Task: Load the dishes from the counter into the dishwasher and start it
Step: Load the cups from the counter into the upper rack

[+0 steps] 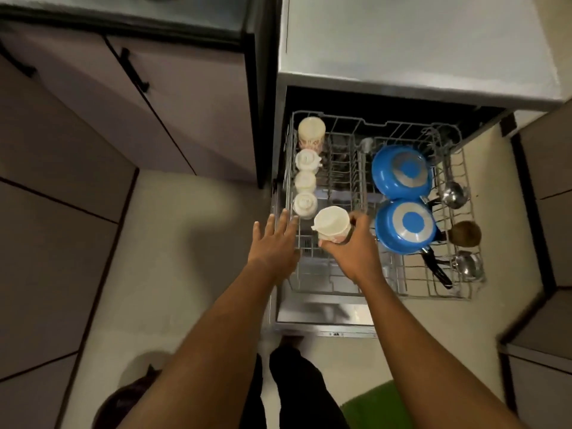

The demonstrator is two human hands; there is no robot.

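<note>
Your right hand [349,252] curls round a white cup [332,222], holding it just over the dishwasher rack [433,294] at the near end of the cup row [305,179] (probably its next slot). Your left hand [272,243] is spread flat over the rack's left rim, likely steadying it.

Rack [433,292] drawn out below counter [402,41], over the lowered door [322,317]. Cup row [305,181] along the rack's left side, far to near. Held cup [331,222] at the row's near end, in right hand [353,249]. Left hand [272,243] just left, over the left rail. Far pan [402,171] behind near pan [405,227], right of centre. Ladles [453,195] along the right edge. Cabinets [154,103] left.
</note>
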